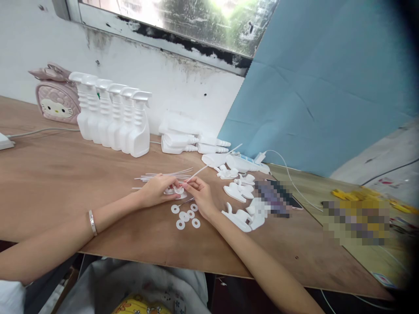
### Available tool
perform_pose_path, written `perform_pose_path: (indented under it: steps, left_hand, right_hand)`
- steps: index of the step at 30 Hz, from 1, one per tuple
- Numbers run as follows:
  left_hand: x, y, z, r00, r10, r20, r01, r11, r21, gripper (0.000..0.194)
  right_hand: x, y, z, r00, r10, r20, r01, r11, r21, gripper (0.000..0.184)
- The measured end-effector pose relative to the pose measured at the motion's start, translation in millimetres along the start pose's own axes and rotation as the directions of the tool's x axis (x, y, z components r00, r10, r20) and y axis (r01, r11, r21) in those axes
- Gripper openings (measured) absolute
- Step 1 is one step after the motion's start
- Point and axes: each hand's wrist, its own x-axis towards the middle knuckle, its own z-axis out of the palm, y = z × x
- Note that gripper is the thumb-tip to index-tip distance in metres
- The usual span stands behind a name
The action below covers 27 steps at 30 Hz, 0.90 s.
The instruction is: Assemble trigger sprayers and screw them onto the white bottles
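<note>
My left hand (159, 190) pinches a small white plastic sprayer head (178, 190), partly covered by the fingers. In my right hand (200, 194) is a thin white tube (200, 171), which slants up and right. Its lower end meets the sprayer head at the fingertips; whether it sits inside cannot be made out. Several flat white ring washers (195, 219) lie on the table just below the hands. Behind my left hand is a loose bundle of thin tubes (150, 177). More white sprayer heads (236, 192) are spread to the right of my right hand.
White spray bottles (140, 139) stand in a row at the back left, beside a pink bag (59, 98). Other white bottles (176, 143) lie near the wall. A power strip (250, 161) with a cable and a dark phone (295, 202) are on the right.
</note>
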Motion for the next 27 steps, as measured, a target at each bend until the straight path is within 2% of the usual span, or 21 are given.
perform_pose_path:
  steps: [8, 17, 27]
  left_hand:
    - [0, 0, -0.5, 1.000, -0.002, 0.005, 0.002, 1.000, -0.013, 0.023]
    - [1, -1, 0.4, 1.000, -0.017, 0.007, 0.017, 1.000, -0.001, 0.026]
    - [1, -2, 1.7, 0.999, 0.039, -0.015, -0.039, 0.999, 0.018, 0.023]
  right_hand:
    - [-1, 1, 2, 0.998, -0.066, -0.017, 0.065, 0.995, -0.076, 0.021]
    - [-1, -1, 4, 0.998, -0.062, -0.029, 0.059, 0.994, -0.096, 0.022]
    - [-6, -8, 8, 0.978, -0.210, -0.021, 0.190, 0.919, -0.346, 0.013]
